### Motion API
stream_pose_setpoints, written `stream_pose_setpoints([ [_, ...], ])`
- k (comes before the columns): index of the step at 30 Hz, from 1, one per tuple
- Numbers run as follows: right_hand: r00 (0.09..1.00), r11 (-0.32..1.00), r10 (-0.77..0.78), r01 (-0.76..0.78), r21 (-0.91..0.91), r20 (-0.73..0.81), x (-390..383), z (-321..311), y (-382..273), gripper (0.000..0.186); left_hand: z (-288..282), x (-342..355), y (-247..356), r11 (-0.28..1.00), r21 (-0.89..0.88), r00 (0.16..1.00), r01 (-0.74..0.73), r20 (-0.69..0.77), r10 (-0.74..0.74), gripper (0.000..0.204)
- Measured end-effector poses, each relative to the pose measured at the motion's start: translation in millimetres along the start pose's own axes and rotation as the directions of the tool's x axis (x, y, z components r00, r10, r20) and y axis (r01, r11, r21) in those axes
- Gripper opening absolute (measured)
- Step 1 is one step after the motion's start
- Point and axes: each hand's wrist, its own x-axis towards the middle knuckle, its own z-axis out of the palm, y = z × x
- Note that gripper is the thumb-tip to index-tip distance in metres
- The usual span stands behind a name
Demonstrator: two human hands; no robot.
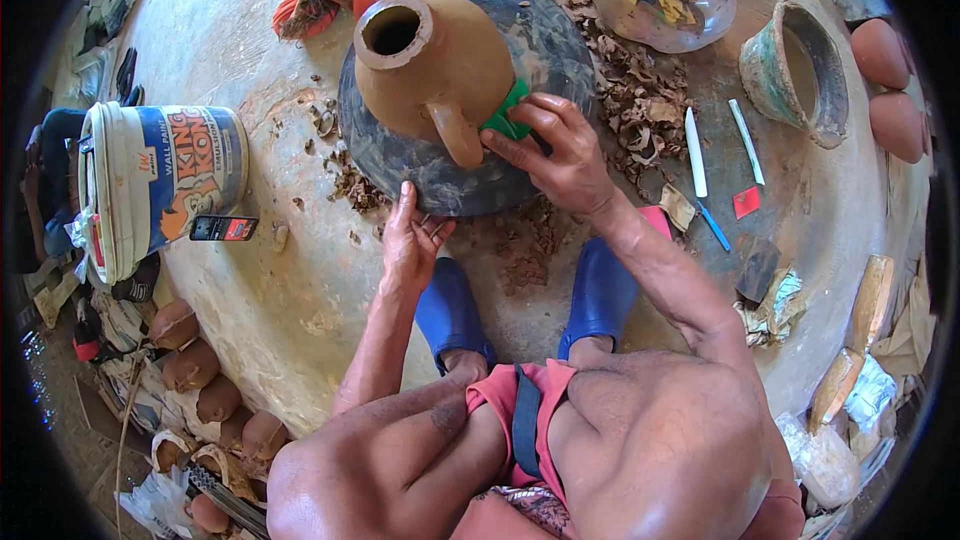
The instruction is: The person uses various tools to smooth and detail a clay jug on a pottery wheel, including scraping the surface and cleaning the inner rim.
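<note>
A tan clay pot (437, 67) with a raised neck, an open mouth and handles stands on a dark, round turntable (400, 175). My right hand (550, 150) pinches a green flat scraper (515, 110) against the pot's right side, beside the lower handle. At the turntable's near-left rim, my left hand (410, 240) grips the edge with fingertips, thumb side up along it. Clay shavings (640, 90) lie around the turntable.
A paint bucket (130, 190) with a phone (222, 228) stands left; clay pieces (190, 365) line the lower left. A plastic bowl (700, 0), worn basin (755, 70), white tools (695, 150) and red pots (890, 125) are right. Orange cloth (300, 10) lies behind. My blue clogs (600, 290) are below.
</note>
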Motion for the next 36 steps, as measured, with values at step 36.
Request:
stream_pose_setpoints([
  [36, 0.731, 0.713, 0.665, -0.56, 0.422, -0.154, 57.1, -40.1, -32.5, 0.027, -13.1, 23.3, 22.9, 0.999, -0.03, 0.999, -0.024, -0.024, 0.023, 0.055],
])
